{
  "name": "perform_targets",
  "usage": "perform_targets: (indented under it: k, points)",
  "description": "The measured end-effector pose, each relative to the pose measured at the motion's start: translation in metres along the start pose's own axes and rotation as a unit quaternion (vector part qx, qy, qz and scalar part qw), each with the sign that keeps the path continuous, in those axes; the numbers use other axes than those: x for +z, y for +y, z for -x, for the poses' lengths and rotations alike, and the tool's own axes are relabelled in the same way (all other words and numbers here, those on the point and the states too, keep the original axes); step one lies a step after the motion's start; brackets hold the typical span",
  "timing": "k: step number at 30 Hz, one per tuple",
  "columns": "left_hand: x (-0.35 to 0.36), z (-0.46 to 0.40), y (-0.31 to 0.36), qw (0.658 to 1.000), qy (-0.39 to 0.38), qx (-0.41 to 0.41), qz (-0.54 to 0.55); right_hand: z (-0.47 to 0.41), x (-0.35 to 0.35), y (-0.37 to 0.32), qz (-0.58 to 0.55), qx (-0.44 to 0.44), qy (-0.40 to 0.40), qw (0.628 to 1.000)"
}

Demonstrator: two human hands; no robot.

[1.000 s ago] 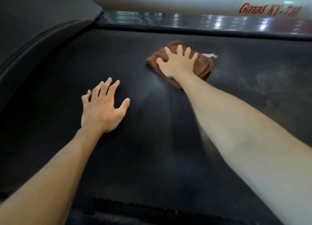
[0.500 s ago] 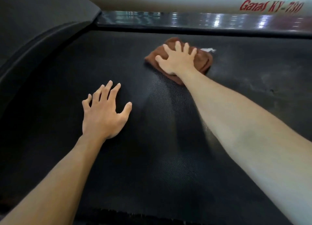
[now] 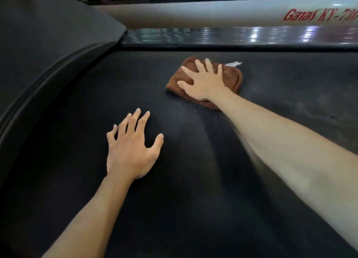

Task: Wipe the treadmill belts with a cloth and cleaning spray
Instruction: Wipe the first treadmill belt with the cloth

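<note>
Nearest, in the lower centre of the frame, the left hand (image 3: 131, 151) lies palm down on the black treadmill belt (image 3: 193, 209), fingers spread and straight, holding nothing. Farther up, right of centre, the right hand (image 3: 205, 81) presses flat on a folded brown cloth (image 3: 233, 77), fingers splayed and straight over it, not curled round it. The cloth lies on the belt with its long axis running from lower left to upper right; a white tag (image 3: 233, 64) sticks out from its far right corner. Beyond, across the top, runs a white side rail (image 3: 213, 15) lettered in red
</note>
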State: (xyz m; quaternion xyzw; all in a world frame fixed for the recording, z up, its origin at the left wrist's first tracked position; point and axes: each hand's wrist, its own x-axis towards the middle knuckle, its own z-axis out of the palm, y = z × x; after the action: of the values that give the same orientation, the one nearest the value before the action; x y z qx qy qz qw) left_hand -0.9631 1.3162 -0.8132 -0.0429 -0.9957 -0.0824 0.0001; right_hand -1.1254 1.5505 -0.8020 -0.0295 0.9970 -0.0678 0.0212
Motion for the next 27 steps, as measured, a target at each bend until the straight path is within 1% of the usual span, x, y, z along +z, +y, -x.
perform_targets:
  k: [2,3,5,6,8,11,13,14,15,17,19,21,22,23,25,27]
  points:
    - [0.001,-0.001,0.000,1.000,0.000,-0.003,-0.003,0.029,0.004,-0.009,-0.010,-0.076,0.022,0.997]
    - [0.001,-0.002,0.000,1.000,-0.001,-0.004,-0.004,0.045,0.006,-0.009,-0.018,-0.097,0.037,0.994]
    - [0.002,-0.001,0.000,1.000,-0.002,-0.005,-0.006,0.075,0.008,0.000,-0.012,-0.102,0.059,0.993]
    - [0.002,-0.001,0.000,1.000,0.002,-0.003,-0.004,0.082,0.009,0.008,-0.006,-0.081,0.064,0.995]
    - [0.004,0.001,-0.002,1.000,0.008,-0.001,0.004,0.073,0.009,0.026,-0.003,-0.010,0.060,0.998]
    - [0.003,0.000,-0.001,1.000,0.007,0.002,0.002,0.024,-0.002,0.043,-0.008,0.128,0.060,0.990]
    - [0.003,0.000,-0.001,1.000,0.008,0.001,0.003,-0.013,-0.007,0.037,-0.020,0.168,0.055,0.984]
    - [0.002,-0.001,-0.002,1.000,0.006,0.000,0.004,-0.027,-0.008,0.028,-0.022,0.161,0.048,0.986]
    - [0.002,-0.001,-0.002,1.000,0.004,-0.001,0.004,-0.037,-0.006,0.017,-0.018,0.136,0.039,0.990]
    - [0.002,-0.002,-0.001,1.000,0.001,-0.001,0.001,-0.040,-0.003,-0.006,-0.003,0.055,0.018,0.998]
    - [0.000,-0.001,-0.001,1.000,-0.005,-0.004,-0.003,-0.020,0.000,-0.023,-0.002,-0.031,-0.003,1.000]
    - [-0.001,-0.001,0.000,1.000,-0.006,-0.004,-0.004,0.014,0.003,-0.024,-0.011,-0.066,-0.006,0.998]
    - [0.000,-0.001,0.000,1.000,-0.003,-0.003,-0.003,0.031,0.007,-0.018,-0.011,-0.056,0.001,0.998]
    - [0.001,-0.001,0.000,1.000,0.003,-0.001,-0.002,0.044,0.009,-0.008,-0.009,-0.027,0.008,1.000]
    - [0.003,0.000,-0.001,1.000,0.011,0.002,-0.003,0.048,0.009,0.011,-0.002,0.064,0.016,0.998]
    - [0.003,0.000,-0.001,1.000,0.011,0.002,-0.003,0.022,0.001,0.020,-0.010,0.150,0.024,0.988]
